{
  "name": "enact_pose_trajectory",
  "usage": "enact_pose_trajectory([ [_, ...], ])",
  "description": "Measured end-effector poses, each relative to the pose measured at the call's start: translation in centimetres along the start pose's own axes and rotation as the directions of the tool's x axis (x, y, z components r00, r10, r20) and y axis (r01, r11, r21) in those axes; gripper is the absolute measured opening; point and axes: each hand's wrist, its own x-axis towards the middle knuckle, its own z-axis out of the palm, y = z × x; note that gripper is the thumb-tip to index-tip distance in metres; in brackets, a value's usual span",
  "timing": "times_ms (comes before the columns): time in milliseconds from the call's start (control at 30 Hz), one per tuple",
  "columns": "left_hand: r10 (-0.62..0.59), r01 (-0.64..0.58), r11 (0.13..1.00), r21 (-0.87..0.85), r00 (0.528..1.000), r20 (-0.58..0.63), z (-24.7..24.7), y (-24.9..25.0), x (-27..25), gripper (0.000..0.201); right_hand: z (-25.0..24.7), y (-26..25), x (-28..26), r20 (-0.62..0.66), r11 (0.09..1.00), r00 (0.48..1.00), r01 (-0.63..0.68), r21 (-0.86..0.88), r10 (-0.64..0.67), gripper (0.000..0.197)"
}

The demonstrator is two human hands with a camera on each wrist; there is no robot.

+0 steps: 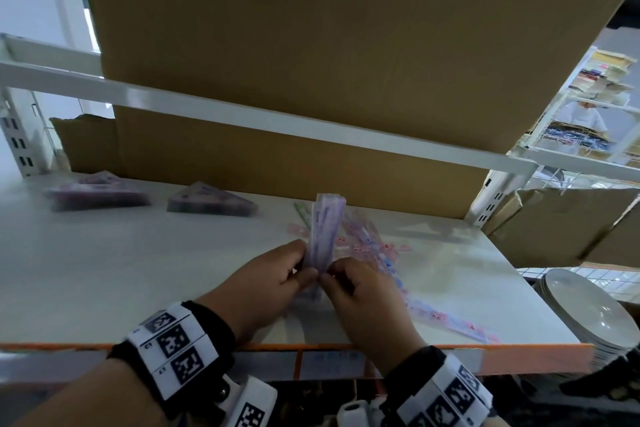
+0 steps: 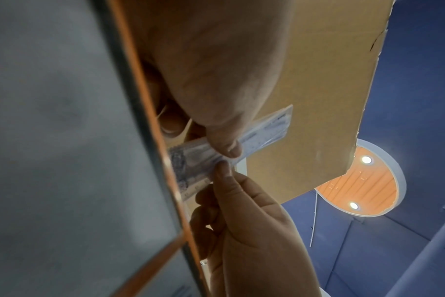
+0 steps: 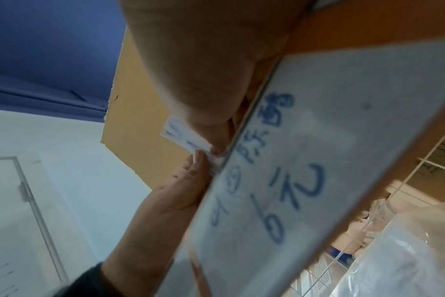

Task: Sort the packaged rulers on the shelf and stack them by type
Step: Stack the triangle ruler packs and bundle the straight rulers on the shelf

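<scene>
A bundle of purple packaged rulers (image 1: 323, 232) stands on end above the white shelf (image 1: 138, 270). My left hand (image 1: 304, 265) pinches its lower left side and my right hand (image 1: 329, 276) pinches its lower right edge. In the left wrist view my left hand (image 2: 201, 138) has its thumb across the bundle (image 2: 262, 132), with the right hand's fingers (image 2: 224, 176) meeting it from below. In the right wrist view the bundle (image 3: 181, 134) sticks out past my right hand (image 3: 216, 136). Loose pink and blue packaged rulers (image 1: 377, 253) lie scattered on the shelf to the right.
Two stacks of triangular packaged rulers (image 1: 100, 191) (image 1: 211, 199) sit at the shelf's back left. A big cardboard box (image 1: 311, 45) fills the back, behind a white rail (image 1: 277, 121). Stacked white plates (image 1: 588, 308) stand off the right end. A handwritten price label (image 3: 292, 160) hangs on the orange front edge (image 1: 311, 347).
</scene>
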Motion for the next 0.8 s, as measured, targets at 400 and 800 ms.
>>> enact_pose_trajectory([
  [400, 0.007, -0.007, 1.000, 0.014, 0.999, -0.038, 0.0, -0.2, -0.3, 0.016, 0.1, -1.3, -0.6, 0.186, 0.998, 0.980, 0.068, 0.003, -0.068, 0.026],
  [800, -0.085, 0.080, 0.992, -0.100, 0.995, -0.052, -0.1, 0.0, -0.1, 0.010, -1.8, 0.9, 0.0, -0.054, 0.989, 0.998, -0.023, -0.147, 0.016, 0.034],
])
